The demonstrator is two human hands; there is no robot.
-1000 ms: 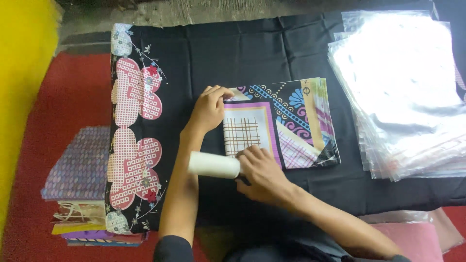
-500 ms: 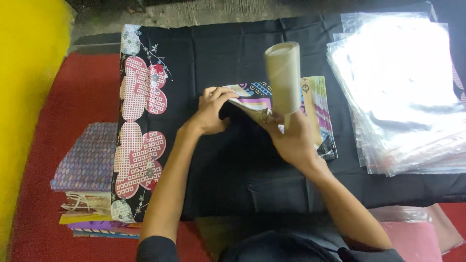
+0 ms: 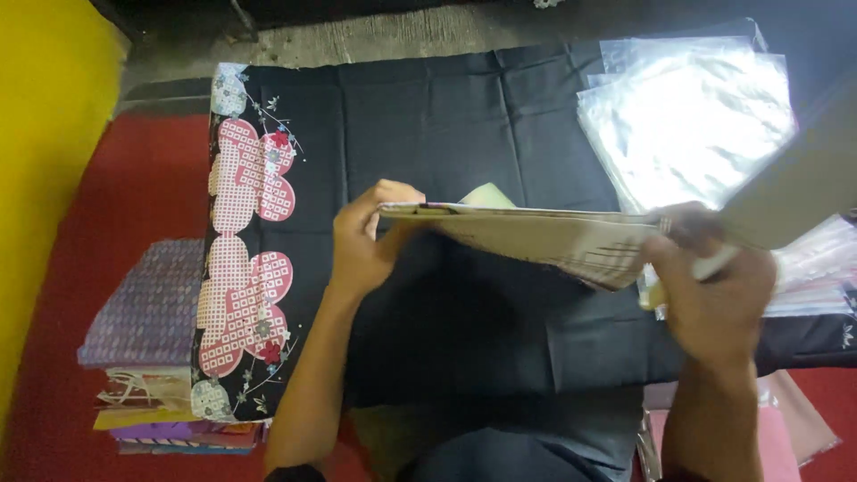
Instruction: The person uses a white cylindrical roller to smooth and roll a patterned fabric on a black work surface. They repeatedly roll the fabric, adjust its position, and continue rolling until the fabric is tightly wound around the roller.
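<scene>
My left hand (image 3: 368, 239) grips the left edge of a folded patterned cloth (image 3: 544, 239), which is lifted off the black cloth-covered table (image 3: 464, 116) and held almost flat, its pale underside toward me. At the cloth's right end my right hand (image 3: 714, 286) holds both the cloth and a pale cardboard tube (image 3: 794, 192). The tube slants up to the right, close to the camera and blurred. A pale yellowish piece (image 3: 486, 195) peeks out behind the cloth's top edge.
A stack of clear plastic bags (image 3: 687, 116) lies at the table's right. A black cloth with pink flower patterns (image 3: 245, 259) runs down the table's left side. Folded fabrics (image 3: 147, 330) are stacked on the red floor (image 3: 107, 196) at left. A yellow wall (image 3: 45, 178) stands further left.
The folded cloth lay flat on the table, then both hands raised it off. The tube went from lying under my right hand to upright, and now slants up to the right.
</scene>
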